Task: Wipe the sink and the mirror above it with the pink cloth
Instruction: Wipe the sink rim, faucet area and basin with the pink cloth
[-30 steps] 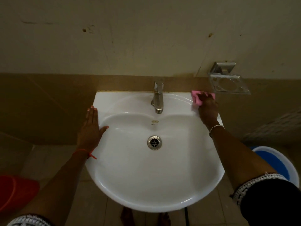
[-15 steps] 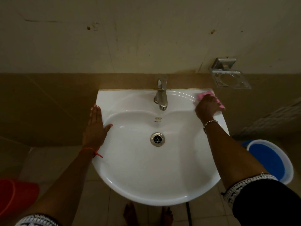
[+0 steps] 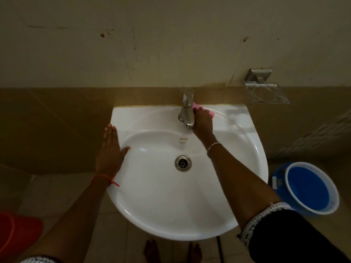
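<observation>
Beige wall, white sink point(image 3: 252, 141). My right hand point(image 3: 202, 123) holds pink cloth point(image 3: 196, 106) on back ledge, touching tap point(image 3: 187, 109) from its right; left hand point(image 3: 110, 149) flat on left rim.

My left hand point(image 3: 110, 149) lies flat on the sink's point(image 3: 161, 202) left rim. My right hand point(image 3: 202, 123) holds the cloth point(image 3: 211, 113) against the back ledge, just right of the tap point(image 3: 187, 109). The drain point(image 3: 183, 163) sits in the bowl before the tap. A bucket point(image 3: 277, 179) stands on the floor, right of the sink.

Dim beige wall point(image 3: 171, 44), brown tile band point(image 3: 57, 120), tiled floor point(image 3: 62, 192).
</observation>
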### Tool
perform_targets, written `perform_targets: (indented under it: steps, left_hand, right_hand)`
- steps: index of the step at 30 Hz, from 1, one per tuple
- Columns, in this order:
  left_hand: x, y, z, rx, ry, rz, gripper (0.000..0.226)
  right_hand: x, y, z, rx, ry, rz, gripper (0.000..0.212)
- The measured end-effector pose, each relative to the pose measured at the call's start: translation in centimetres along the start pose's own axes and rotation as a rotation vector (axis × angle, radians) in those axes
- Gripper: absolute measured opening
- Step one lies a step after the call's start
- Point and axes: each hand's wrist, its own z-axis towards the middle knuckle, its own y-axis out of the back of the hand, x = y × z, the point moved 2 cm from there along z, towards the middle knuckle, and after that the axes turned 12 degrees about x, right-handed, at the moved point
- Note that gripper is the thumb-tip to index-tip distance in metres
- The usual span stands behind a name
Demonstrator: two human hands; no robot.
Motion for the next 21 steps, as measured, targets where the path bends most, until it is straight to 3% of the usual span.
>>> perform_targets:
  steps: [6, 11, 21]
  left_hand:
    - [0.0, -0.2, 0.1, 0.005, 0.013, 0.007, 0.08]
    - [-0.1, -0.2, 0.2, 0.015, 0.018, 0.041, 0.081]
    - [-0.3, 0.0, 0.1, 0.011, 0.002, 0.03, 0.08]
  right_hand:
    - [-1.1, 0.4, -1.0, 0.08, 0.204, -0.2, 0.049]
    - [-1.3, 0.9, -2.7, 0.008, 0.307, -0.223, 0.055]
    - [-4.9, 2.6, -4.5, 0.127, 0.423, -0.473, 0.07]
